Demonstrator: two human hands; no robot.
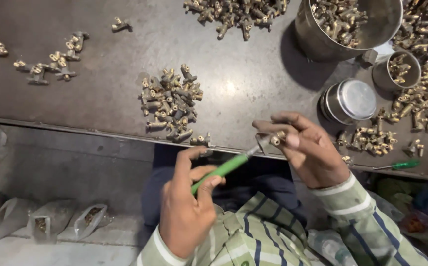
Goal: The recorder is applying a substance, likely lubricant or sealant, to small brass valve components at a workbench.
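Two hands work just above the counter (100, 98) edge. The small brass fitting (277, 139) could slip and drop to the floor if the tool tip skids, since only fingertips pinch it. The left hand (187, 207) has its grip closed around the green-handled screwdriver (223, 168); the right hand (307, 148) has its grip closed on the fitting, near a heap of brass fittings (172, 103).

Dim, warm light falls from overhead, leaving a soft glare patch on the dark metal table (100, 98). The large steel bowl (317, 42) casts a shadow to its left. Far corners blur slightly; the lower left floor looks washed out.
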